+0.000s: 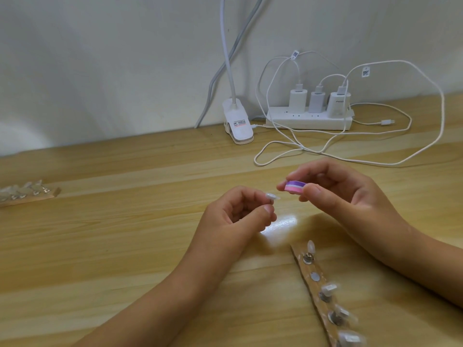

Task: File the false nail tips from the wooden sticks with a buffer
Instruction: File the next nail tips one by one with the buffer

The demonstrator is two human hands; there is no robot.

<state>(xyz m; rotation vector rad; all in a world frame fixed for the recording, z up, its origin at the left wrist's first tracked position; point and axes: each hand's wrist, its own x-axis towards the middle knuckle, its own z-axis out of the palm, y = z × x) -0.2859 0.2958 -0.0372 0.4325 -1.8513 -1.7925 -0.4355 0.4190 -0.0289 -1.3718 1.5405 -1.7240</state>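
Closest to me is a wooden stick (307,267) lying on the counter (125,234) at bottom right, running diagonally away from the camera. It has four clear false nail tips (310,246) standing on little round metal holders, plus one bare metal disc (315,276) in the second spot from the far end. The tips nearest the camera are pretty blurry.

Just above that, both hands are up off the counter. My left hand (238,214) is curled, pinching a small holder with one clear nail tip (271,196) on top, tip pointing right. My right hand (350,194) grips a little pink-and-purple buffer (295,187) between thumb and fingers. The buffer sits just beside the tip, slightly up and to the right; can't really tell if they touch.

Way off at the left edge there's a second wooden stick (27,196) with more tips on it, too blurry to count. At the back against the wall are a white clip lamp (238,123) and a white power strip (308,118) with three chargers plugged in, their white cables (275,144) looping over the counter.
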